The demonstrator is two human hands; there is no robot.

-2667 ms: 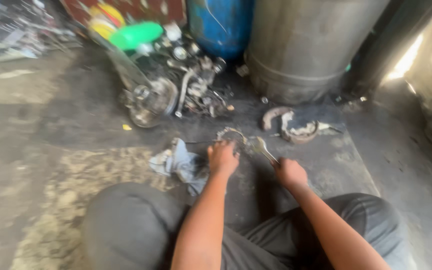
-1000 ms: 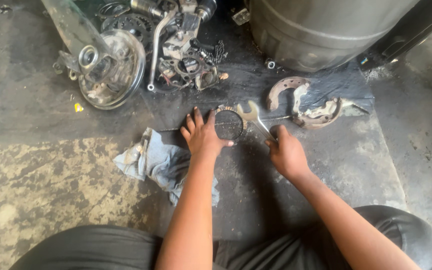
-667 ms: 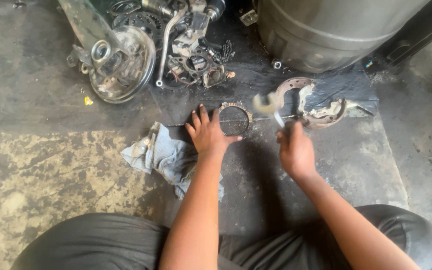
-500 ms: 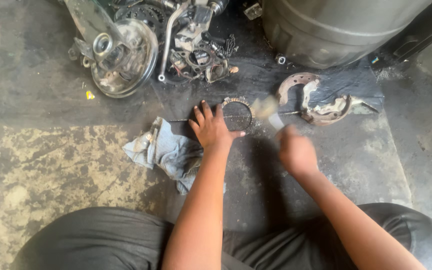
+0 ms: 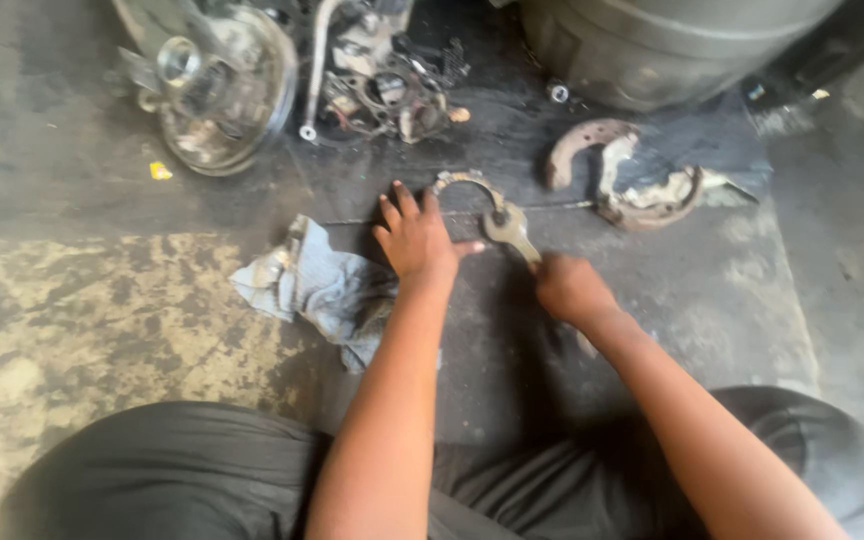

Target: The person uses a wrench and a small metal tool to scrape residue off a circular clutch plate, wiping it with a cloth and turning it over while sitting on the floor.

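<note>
I sit on a stained concrete floor (image 5: 82,300), my knees in dark trousers (image 5: 162,470) filling the near edge. At the far edge stands a large grey metal drum (image 5: 652,50), only its base in view. Toward the far left corner lies a round brake backing plate with its hub (image 5: 217,90), and just beside it a heap of greasy small parts (image 5: 382,85). Below the drum, to the right, two rusty curved brake shoes (image 5: 617,175) lie together on a dark patch of the floor. A crumpled grey rag (image 5: 317,290) lies at the floor's middle, touching my left wrist. My left hand (image 5: 417,240) is spread flat, fingers splayed, pressing down on a round metal ring-shaped part (image 5: 462,183) whose far arc shows above my fingertips. My right hand (image 5: 572,290) is clenched round the handle of an open-ended spanner (image 5: 510,230), its jaw end resting against the ring just beside my left thumb. A small yellow scrap (image 5: 160,171) lies near the backing plate, well apart from my hands.
</note>
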